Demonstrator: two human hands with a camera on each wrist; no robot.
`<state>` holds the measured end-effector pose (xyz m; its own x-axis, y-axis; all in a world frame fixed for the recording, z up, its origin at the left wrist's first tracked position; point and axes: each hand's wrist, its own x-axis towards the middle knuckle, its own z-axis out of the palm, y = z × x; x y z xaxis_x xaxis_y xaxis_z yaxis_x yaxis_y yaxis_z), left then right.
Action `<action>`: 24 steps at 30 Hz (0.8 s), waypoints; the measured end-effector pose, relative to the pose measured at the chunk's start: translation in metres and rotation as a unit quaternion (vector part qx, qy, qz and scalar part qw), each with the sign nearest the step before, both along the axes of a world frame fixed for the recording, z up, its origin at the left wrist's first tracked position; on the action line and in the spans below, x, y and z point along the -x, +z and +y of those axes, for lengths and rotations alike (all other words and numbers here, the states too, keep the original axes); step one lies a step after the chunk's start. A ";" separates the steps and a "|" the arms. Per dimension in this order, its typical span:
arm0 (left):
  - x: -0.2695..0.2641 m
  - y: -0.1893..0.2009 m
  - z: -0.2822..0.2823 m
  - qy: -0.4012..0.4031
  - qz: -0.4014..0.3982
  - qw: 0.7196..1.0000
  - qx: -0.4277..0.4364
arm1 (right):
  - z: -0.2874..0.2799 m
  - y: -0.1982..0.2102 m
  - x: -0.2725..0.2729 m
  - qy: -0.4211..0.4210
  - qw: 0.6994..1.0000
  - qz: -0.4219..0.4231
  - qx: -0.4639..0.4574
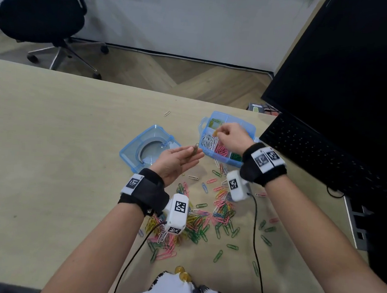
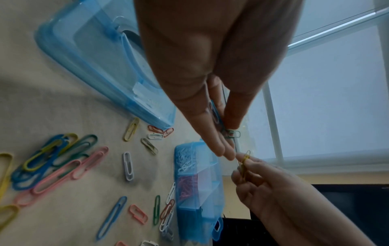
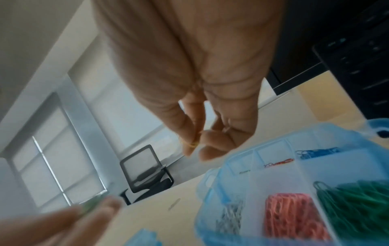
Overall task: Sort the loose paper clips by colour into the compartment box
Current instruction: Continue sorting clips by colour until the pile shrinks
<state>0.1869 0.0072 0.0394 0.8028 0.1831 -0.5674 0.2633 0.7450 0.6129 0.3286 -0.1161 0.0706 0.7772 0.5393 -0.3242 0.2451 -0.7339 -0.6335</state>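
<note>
The blue compartment box [image 1: 251, 126] stands open at the table's far right, with white clips [image 1: 208, 141], pink clips [image 1: 221, 150], green clips [image 3: 357, 198] and yellow clips [image 1: 214, 123] in separate compartments. My right hand [image 1: 219, 133] hovers over the box's left side and pinches one yellow clip [image 2: 244, 160] between thumb and forefinger. My left hand [image 1: 194, 154] is palm up just left of the box, its thumb pinching a few clips [image 2: 219, 121], blue and green among them, against the fingers. A pile of loose mixed-colour clips [image 1: 197, 216] lies on the table between my forearms.
The box's blue lid [image 1: 147, 148] lies left of the box. A black keyboard [image 1: 319, 154] and monitor [image 1: 351, 65] fill the right side. One stray clip [image 1: 167, 113] lies farther back. An office chair [image 1: 42, 17] stands beyond the table.
</note>
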 end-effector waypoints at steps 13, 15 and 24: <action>-0.011 0.011 -0.004 -0.007 -0.007 0.995 0.103 | 0.007 0.004 0.008 0.032 0.997 -0.011 -0.071; -0.011 0.010 -0.007 -0.019 -0.013 0.995 0.095 | -0.002 0.003 0.016 0.039 0.995 -0.024 -0.087; -0.004 0.002 -0.021 -0.115 -0.007 0.991 0.074 | -0.038 -0.009 0.038 0.074 0.996 -0.021 -0.050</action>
<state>0.1913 -0.0136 0.0415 0.8211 -0.0894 -0.5637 0.4287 0.7487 0.5056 0.2910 -0.1542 0.0617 0.6981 0.6773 -0.2320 0.3738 -0.6212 -0.6888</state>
